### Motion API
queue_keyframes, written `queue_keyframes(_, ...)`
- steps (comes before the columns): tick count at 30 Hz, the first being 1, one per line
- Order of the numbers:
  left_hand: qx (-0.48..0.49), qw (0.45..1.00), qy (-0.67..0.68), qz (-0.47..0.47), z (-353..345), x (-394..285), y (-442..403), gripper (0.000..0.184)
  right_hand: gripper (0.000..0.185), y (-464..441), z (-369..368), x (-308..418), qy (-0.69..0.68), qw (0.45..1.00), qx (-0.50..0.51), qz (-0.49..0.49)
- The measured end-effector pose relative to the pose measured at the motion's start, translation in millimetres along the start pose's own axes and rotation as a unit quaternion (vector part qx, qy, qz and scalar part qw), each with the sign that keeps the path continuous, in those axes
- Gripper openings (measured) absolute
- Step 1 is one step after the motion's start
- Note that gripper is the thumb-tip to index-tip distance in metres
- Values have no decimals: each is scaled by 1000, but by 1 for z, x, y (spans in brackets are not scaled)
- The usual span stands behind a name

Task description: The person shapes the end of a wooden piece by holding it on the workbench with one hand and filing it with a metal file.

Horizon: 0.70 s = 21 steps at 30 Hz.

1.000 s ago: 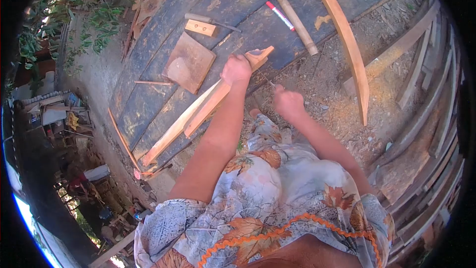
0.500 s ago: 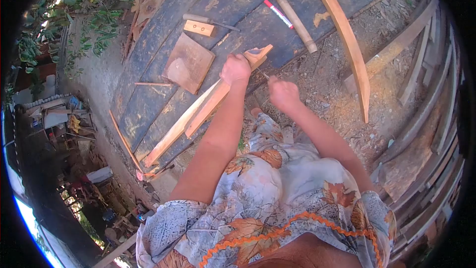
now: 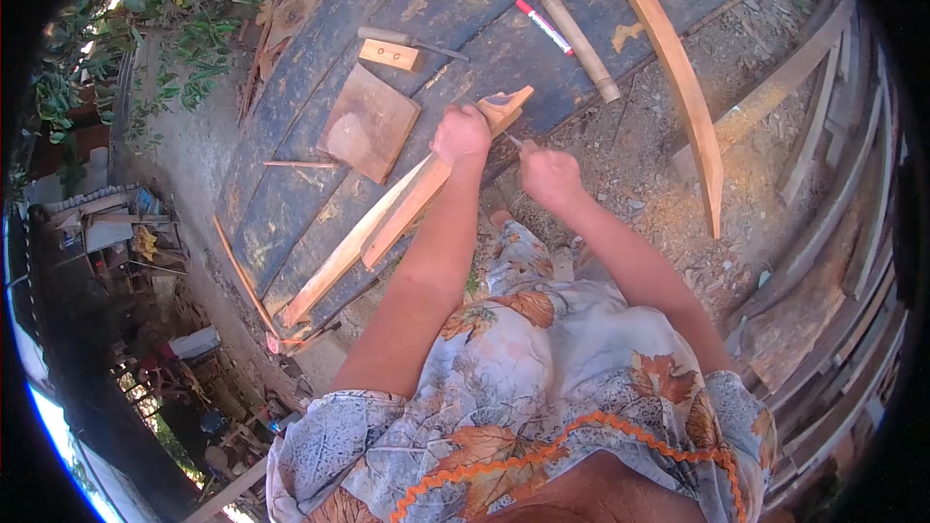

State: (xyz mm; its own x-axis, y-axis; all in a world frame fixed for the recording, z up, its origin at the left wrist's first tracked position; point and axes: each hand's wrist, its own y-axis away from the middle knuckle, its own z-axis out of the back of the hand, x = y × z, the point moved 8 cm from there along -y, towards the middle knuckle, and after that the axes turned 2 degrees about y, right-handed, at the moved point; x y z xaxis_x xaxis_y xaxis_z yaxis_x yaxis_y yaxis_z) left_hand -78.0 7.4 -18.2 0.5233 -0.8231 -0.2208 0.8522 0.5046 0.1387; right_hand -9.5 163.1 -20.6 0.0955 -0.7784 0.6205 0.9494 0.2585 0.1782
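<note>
Tan wooden piece (image 3: 407, 212), long, dark-patched end, in left hand (image 3: 461, 135)

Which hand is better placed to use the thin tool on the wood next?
Probably the right hand: it holds the thin tool, pointing toward the wood. The left hand is busy gripping that wood.

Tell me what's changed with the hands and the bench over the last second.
The right hand, closed around a thin tool, has moved forward and leftward, nearer the left hand. Nothing was visibly taken hold of or let go. Unchanged: the left hand's grip on the wooden piece, the marker and the square board.
</note>
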Motion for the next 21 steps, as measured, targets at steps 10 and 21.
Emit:
queue_keyframes(10,9,1000,-10,2,3,-1,1,41,12,11,2,-8,9,1000,25,-15)
queue_keyframes(21,9,1000,-3,9,4,0,-2,40,14,59,-1,-22,8,997,65,-45)
